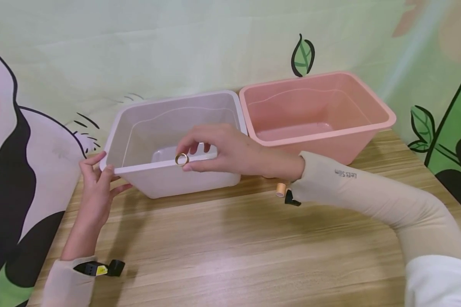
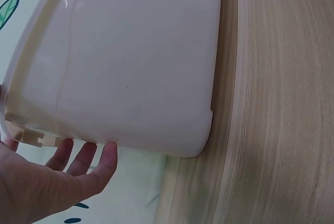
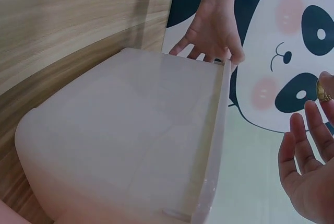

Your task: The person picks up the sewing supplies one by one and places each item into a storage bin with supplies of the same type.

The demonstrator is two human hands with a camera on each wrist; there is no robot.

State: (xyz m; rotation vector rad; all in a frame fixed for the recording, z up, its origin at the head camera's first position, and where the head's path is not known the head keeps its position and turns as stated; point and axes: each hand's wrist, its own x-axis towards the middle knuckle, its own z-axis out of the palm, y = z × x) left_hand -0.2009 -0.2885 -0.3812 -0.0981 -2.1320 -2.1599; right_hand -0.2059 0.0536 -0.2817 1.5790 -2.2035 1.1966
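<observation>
A pale grey-white plastic bin (image 1: 192,181) stands upright on the wooden table. My left hand (image 1: 96,187) grips its near left corner, with the thumb over the rim and the other fingers by the outer wall; in the left wrist view, fingertips (image 2: 108,153) touch the end wall under the lip. Between thumb and fingers, my right hand (image 1: 234,151) pinches a small gold ring (image 1: 177,160). From the head camera, the ring appears in front of the bin's near rim. The right wrist view catches the ring (image 3: 321,91) at its right edge, beside the rim.
To the right stands a pink bin (image 1: 315,140), close against the white one. A small tan cylinder (image 1: 280,190) shows beside the right wrist's black band. The table (image 1: 215,251) stretches toward me, and a printed cloth with panda and leaf drawings (image 1: 199,47) hangs behind.
</observation>
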